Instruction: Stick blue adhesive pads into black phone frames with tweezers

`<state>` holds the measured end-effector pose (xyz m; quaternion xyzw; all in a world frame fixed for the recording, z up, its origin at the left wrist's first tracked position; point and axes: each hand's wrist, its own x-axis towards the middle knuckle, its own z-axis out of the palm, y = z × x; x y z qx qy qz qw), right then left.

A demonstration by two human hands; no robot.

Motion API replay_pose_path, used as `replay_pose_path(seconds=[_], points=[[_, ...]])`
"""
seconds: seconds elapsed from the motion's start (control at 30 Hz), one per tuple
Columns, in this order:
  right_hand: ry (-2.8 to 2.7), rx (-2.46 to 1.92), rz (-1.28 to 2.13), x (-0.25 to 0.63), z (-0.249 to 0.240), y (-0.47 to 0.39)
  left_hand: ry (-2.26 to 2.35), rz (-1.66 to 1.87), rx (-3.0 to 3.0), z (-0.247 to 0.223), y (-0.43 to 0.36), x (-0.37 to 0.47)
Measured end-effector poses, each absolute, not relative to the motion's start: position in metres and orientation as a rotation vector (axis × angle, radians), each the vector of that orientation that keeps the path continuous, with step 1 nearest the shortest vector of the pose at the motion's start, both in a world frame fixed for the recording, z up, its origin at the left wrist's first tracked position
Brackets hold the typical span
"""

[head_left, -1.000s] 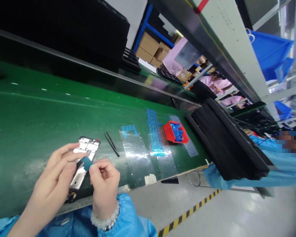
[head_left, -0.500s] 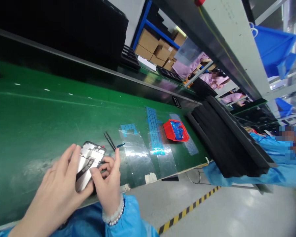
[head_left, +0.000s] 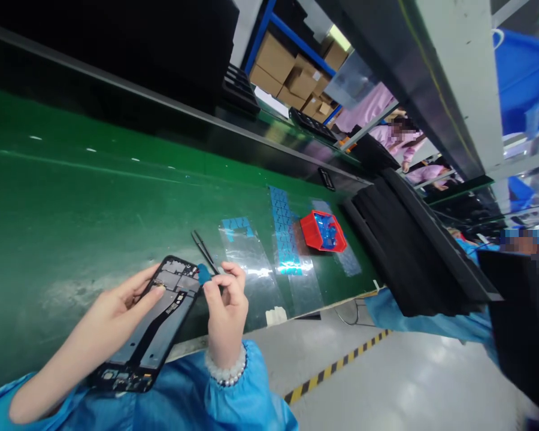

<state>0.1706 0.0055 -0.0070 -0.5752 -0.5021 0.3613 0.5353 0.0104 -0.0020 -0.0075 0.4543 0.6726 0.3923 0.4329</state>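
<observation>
Green worktop: near edge runs just below the hands; bare surface lies beyond the phone, tweezers just beside it. Left hand grips the phone, thumb on its face, above the near edge. Right hand pinches a blue film piece at its upper corner. Phone's long axis slants, top end away, rightward.

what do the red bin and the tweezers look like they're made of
The red bin looks like moulded plastic, fairly smooth: bright, even colour and thick walls. The tweezers have a dark, slim finish, perhaps coated metal, though hard plastic isn't ruled out.
</observation>
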Motion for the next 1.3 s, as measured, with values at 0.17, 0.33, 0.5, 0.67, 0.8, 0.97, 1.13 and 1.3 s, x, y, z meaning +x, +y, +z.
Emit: replay_pose_path(seconds=[0.17, 0.33, 0.5, 0.67, 0.8, 0.97, 1.13, 1.3], points=[[-1.313, -1.4, 0.949, 0.162, -0.006, 0.006, 1.58, 0.955, 0.977, -0.021, -0.004, 0.008], [-1.419, -1.375, 0.979, 0.157, -0.007, 0.009, 1.546, 0.969, 0.929, -0.026, -0.006, 0.006], [-1.451, -1.355, 1.024, 0.158, -0.005, 0.017, 1.556, 0.966, 0.911, -0.027, -0.008, 0.005], [-1.452, -1.358, 1.096, 0.158, -0.002, 0.021, 1.542, 0.99, 0.916, -0.028, -0.008, 0.006], [-1.447, -1.372, 1.108, 0.157, 0.0, 0.022, 1.534, 1.009, 0.929, -0.029, -0.007, 0.006], [-1.453, -1.381, 1.105, 0.158, 0.0, 0.023, 1.542, 1.01, 0.93, -0.029, -0.007, 0.006], [-1.449, -1.388, 1.117, 0.159, 0.0, 0.023, 1.549, 1.004, 0.935, -0.03, -0.008, 0.005], [-1.453, -1.41, 1.115, 0.159, 0.0, 0.023, 1.548, 1.0, 0.942, -0.027, -0.007, 0.006]])
